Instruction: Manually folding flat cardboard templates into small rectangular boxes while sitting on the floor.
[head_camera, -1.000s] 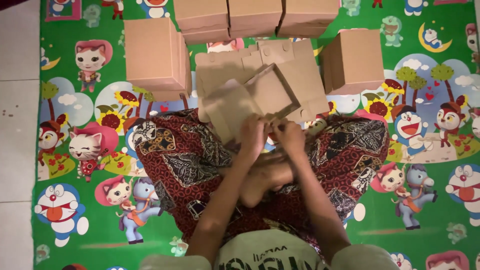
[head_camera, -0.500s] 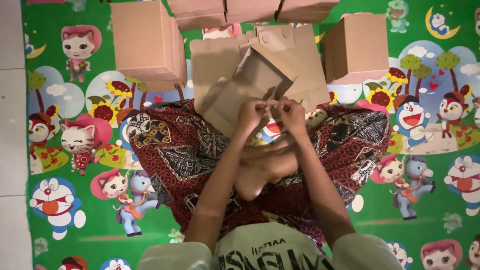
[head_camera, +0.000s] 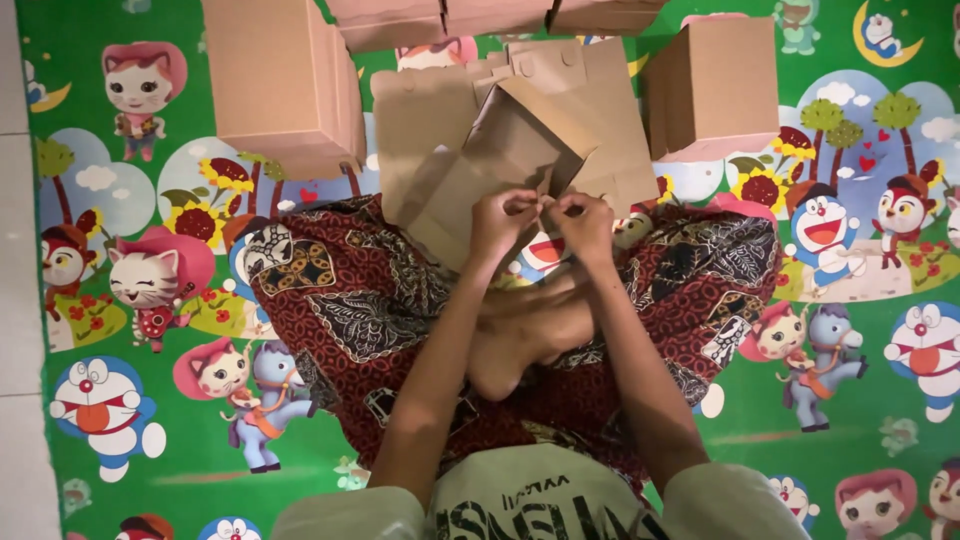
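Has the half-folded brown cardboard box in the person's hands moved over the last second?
Yes. The half-folded brown cardboard box has swung more upright over the flat cardboard sheets, its open flap lifting; both hands stay pinched at its lower edge.

Both forearms rise from the lower middle of the frame and converge toward its centre, bare from short pale sleeves at the bottom edge. The left hand (head_camera: 503, 218) sits just left of centre, its fingers (head_camera: 522, 204) curled inward and pinched shut. The right hand (head_camera: 581, 222) is just beside it, nearly touching, fingers likewise bent and closed in a pinch. Wrists are straight, elbows spread apart. Crossed legs lie beneath the arms.
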